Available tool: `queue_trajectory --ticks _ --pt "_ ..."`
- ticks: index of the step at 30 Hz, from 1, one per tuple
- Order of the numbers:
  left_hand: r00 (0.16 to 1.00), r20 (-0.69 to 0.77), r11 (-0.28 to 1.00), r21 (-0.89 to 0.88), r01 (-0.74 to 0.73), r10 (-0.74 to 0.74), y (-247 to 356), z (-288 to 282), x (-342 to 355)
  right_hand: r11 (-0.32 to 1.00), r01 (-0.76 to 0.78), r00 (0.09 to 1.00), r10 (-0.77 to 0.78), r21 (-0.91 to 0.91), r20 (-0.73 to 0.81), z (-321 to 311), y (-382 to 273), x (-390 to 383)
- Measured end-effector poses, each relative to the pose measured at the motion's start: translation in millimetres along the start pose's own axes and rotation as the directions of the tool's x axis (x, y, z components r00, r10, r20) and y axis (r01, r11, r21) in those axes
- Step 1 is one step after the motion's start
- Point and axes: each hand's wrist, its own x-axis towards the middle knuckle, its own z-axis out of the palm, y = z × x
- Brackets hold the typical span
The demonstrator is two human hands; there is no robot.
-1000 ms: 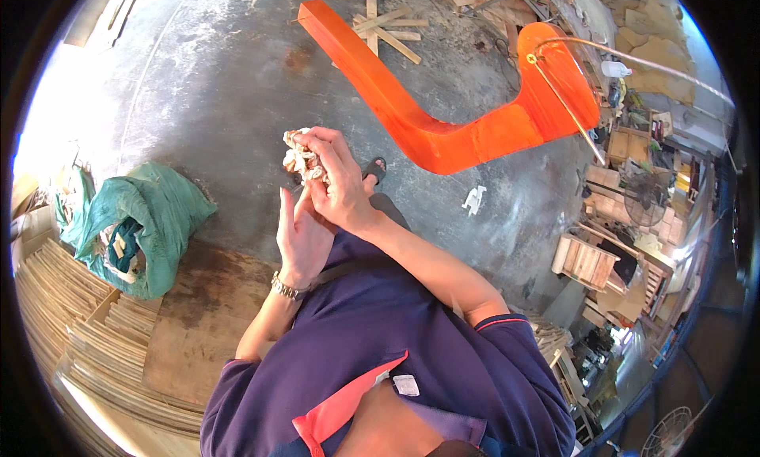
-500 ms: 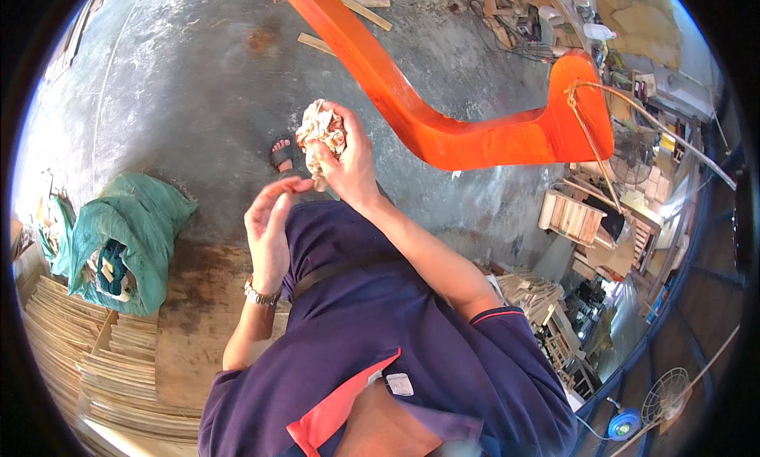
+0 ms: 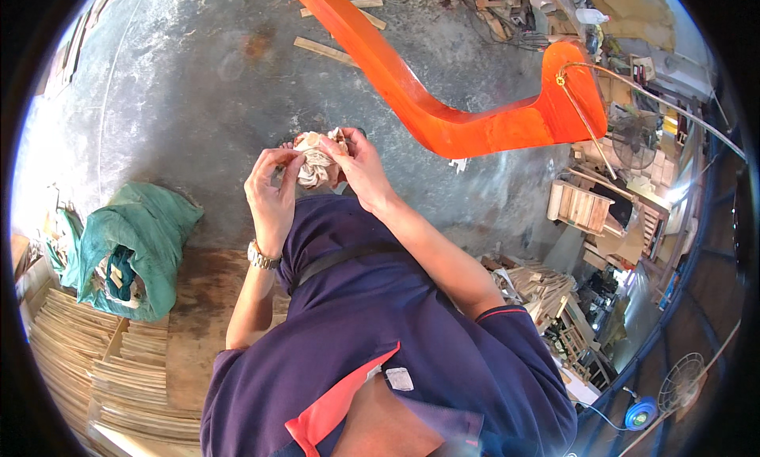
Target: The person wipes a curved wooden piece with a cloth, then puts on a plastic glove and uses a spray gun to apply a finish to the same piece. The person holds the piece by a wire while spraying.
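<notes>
A crumpled off-white rag [image 3: 315, 170] with brownish stains is bunched up in front of my waist. My right hand [image 3: 362, 166] grips it from the right, thumb pressed on top. At its left side my left hand [image 3: 271, 180], with a metal-banded watch on the wrist, pinches the rag's edge between thumb and fingertips. Beyond my hands and to the right hangs a long, bent piece painted glossy orange [image 3: 451, 132]. A cord [image 3: 582, 113] is tied at its right end. Neither hand touches the orange piece.
A green sack [image 3: 150, 235] with cloth inside stands at the left, beside stacked thin wooden strips [image 3: 127, 378]. Wooden slats [image 3: 326, 51] lie on the grey floor ahead. A wooden crate [image 3: 582, 208], a fan [image 3: 633, 140] and scrap wood [image 3: 538, 291] crowd the right side.
My left hand has risen to the rag and now pinches its edge. The rag in my right hand has come lower and nearer to me.
</notes>
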Motion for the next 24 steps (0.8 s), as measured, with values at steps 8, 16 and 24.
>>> queue_trajectory --ticks 8,16,24 --pt "0.986 -0.051 0.985 0.070 0.160 -0.156 -9.2 -7.7 0.7 0.833 0.227 0.973 -0.170 -0.504 0.158 -0.2 11.6 -20.1" --pt "0.957 -0.254 0.972 0.150 0.181 -0.139 0.9 -21.0 -4.2 0.372 0.403 0.863 -0.460 -0.836 0.211 0.1 -9.8 -57.7" --pt "0.848 -0.506 0.956 0.136 0.262 -0.160 24.6 -45.6 -17.8 0.621 0.504 0.858 -0.442 -0.601 0.262 -37.4 -7.3 -92.4"
